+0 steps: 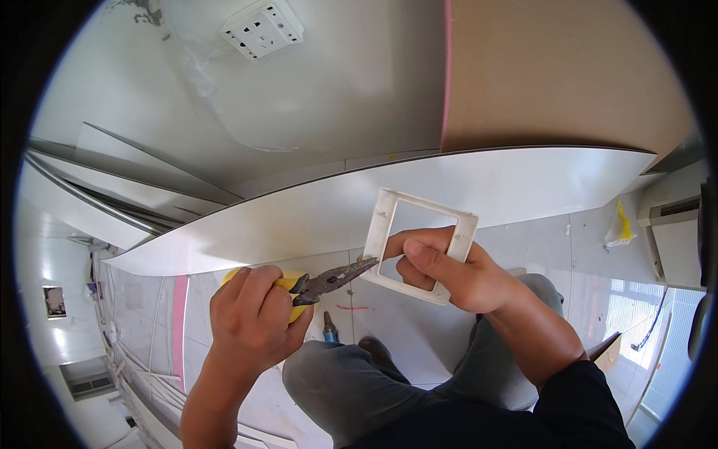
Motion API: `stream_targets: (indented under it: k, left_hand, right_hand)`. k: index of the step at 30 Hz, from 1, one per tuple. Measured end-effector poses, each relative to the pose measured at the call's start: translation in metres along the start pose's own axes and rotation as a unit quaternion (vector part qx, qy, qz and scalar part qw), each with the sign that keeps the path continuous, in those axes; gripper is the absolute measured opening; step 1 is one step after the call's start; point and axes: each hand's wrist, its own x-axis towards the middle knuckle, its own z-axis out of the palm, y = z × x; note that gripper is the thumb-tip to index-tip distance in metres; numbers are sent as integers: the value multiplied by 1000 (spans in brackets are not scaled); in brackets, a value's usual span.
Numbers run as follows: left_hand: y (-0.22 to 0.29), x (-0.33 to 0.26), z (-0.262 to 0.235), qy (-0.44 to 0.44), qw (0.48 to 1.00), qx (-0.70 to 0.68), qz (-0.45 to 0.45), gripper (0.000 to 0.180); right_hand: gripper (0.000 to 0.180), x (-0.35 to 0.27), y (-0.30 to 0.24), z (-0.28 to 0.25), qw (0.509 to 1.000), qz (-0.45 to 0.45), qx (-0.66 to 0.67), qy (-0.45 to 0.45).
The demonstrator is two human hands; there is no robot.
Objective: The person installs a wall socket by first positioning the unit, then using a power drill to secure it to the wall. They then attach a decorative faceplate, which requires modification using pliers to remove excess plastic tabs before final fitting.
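Note:
A pair of long-nose pliers (329, 280) with yellow and black handles is gripped in my left hand (250, 314), fingers wrapped round the handles. Its jaws point right and meet the left edge of a white square plastic frame (461, 239). Whether the jaws bite the edge or only touch it, I cannot tell. My right hand (456, 273) holds that frame by its right side, with the thumb in front and fingers through the opening. The frame is tilted, above my knees.
Long white panels (314, 202) lean along the wall ahead. A brown board (553, 75) stands at the far right, and a socket plate (263, 30) is on the wall. A blue-handled tool (330, 329) lies on the tiled floor, near my shoe (378, 352). A yellow and clear bag (620, 226) lies right.

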Motion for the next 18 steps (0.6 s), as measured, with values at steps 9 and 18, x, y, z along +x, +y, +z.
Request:
stream_targets:
  k: [9, 18]
  left_hand:
    - [-2, -2, 4, 5, 999, -31, -4, 40]
    - [-7, -7, 4, 17, 996, -86, -35, 35]
  right_hand:
    - [45, 3, 4, -5, 998, 11, 58, -30]
    - [44, 0, 0, -9, 997, 4, 70, -10]
